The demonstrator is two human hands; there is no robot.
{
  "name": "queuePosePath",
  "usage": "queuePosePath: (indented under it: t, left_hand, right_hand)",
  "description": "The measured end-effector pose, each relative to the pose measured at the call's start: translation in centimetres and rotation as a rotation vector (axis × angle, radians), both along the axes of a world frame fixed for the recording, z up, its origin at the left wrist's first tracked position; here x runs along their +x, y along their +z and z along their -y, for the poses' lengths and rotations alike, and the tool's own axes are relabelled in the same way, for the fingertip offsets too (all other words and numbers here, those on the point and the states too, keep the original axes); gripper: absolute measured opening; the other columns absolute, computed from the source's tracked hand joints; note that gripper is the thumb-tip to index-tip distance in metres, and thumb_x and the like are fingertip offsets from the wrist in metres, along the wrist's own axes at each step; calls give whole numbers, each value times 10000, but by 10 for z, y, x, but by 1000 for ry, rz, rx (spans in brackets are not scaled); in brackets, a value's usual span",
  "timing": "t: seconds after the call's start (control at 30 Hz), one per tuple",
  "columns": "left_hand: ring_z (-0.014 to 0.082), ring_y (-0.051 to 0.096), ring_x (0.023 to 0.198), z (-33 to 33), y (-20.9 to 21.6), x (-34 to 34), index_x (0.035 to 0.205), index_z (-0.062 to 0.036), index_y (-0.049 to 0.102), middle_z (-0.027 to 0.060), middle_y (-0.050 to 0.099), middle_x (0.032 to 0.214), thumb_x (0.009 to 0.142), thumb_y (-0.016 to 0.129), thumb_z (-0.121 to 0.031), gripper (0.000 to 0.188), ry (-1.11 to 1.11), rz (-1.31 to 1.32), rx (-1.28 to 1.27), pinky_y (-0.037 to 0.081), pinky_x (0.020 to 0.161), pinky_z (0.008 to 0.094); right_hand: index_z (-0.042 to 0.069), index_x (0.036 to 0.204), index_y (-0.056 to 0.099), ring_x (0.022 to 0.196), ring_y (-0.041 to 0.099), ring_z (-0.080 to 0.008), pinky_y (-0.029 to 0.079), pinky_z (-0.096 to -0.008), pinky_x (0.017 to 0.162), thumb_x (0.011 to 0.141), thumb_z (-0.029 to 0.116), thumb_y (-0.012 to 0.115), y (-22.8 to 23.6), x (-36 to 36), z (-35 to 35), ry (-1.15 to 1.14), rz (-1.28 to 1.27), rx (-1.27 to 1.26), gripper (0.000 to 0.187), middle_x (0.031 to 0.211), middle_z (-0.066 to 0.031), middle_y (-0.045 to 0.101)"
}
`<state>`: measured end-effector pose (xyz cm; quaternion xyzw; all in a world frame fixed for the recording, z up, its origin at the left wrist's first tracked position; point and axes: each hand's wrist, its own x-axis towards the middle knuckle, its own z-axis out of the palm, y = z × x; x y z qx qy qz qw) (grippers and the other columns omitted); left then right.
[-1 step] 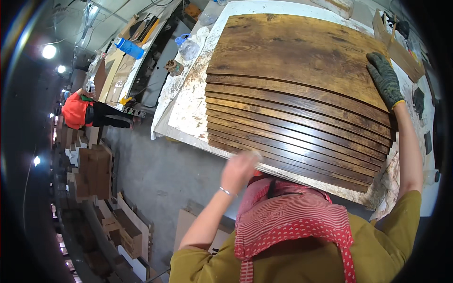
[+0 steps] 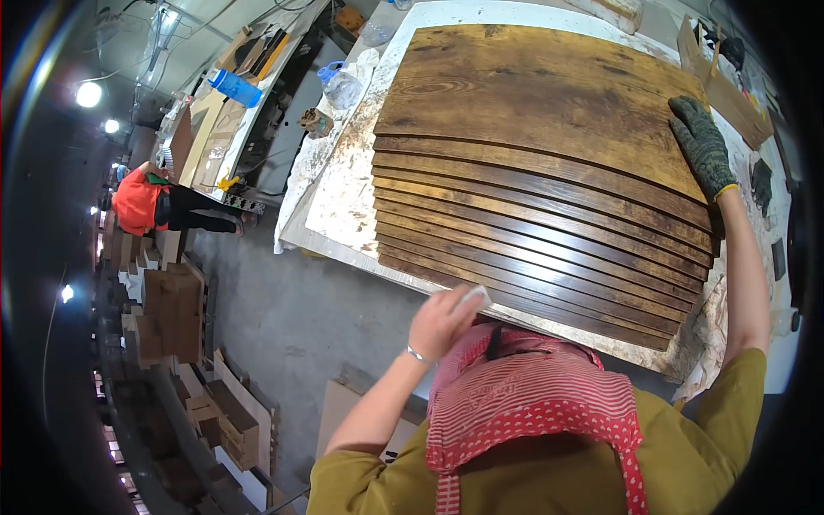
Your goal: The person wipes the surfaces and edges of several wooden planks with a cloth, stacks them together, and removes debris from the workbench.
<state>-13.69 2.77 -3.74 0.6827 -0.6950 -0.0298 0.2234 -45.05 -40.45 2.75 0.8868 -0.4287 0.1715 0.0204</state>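
A stack of brown wood-grain boards point(image 2: 532, 99) lies on the table, fanned in steps so that each lower board shows a strip of its near edge. At the near left edge of the stack, my bare left hand point(image 2: 439, 322) grips a small white pad point(image 2: 477, 297); whether it is cloth or sponge I cannot tell. The pad is beside the lowest boards; whether it touches them is unclear. My right hand point(image 2: 702, 146), in a dark grey-green knit glove, rests flat with fingers stretched out on the top board's right side.
The table point(image 2: 339, 206) has a stained white cover. A plastic jug point(image 2: 343, 88) and a small brown container point(image 2: 316, 123) stand left. A cardboard box point(image 2: 730, 94) and a dark glove point(image 2: 761, 184) lie right. Another person in red point(image 2: 137, 202) works at a far bench.
My left hand has shifted a little right and nearer to me, and the white pad shows more clearly. My right hand and the boards have stayed almost still.
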Motion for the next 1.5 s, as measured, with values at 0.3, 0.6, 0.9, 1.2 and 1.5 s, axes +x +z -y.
queuePosePath:
  t: [0.3,0.6,0.9,1.2,1.5]
  left_hand:
    - [360,550,993,6,-10,80,1102,-13,567,174,589,1070,734,644,-60,379,688,-156,-189,429,891,416]
    - [326,570,976,24,7,21,1121,-76,593,146,599,1086,747,651,-89,378,414,-185,-199,470,854,380]
    - [340,546,957,61,10,34,1119,-29,557,155,584,1033,727,652,-93,408,357,75,-170,441,834,425]
    - [316,570,894,58,31,6,1058,-21,571,132,578,1000,731,641,-36,334,361,-43,-136,478,744,361]
    - [331,552,918,60,37,-46,1078,-41,580,151,565,1061,729,658,-111,364,82,-41,4,469,793,400]
  right_hand:
    - [81,1261,525,1275,395,-299,302,-368,1068,918,288,510,9,5,-14,-65,15,48,401,1339,-150,470]
    - [84,1246,537,1275,396,-292,300,-374,1071,921,317,496,10,1,-19,-88,2,32,402,1326,-144,485]
    - [97,1243,534,1263,404,-300,307,-388,1067,918,353,488,12,10,-21,-98,-24,0,417,1319,-141,489]
    - [99,1260,523,1281,389,-293,298,-388,1077,924,382,470,7,4,-15,-125,-43,15,442,1356,-130,458]
    - [115,1270,517,1285,390,-286,301,-382,1076,925,394,465,6,6,-16,-135,-37,18,447,1371,-123,446]
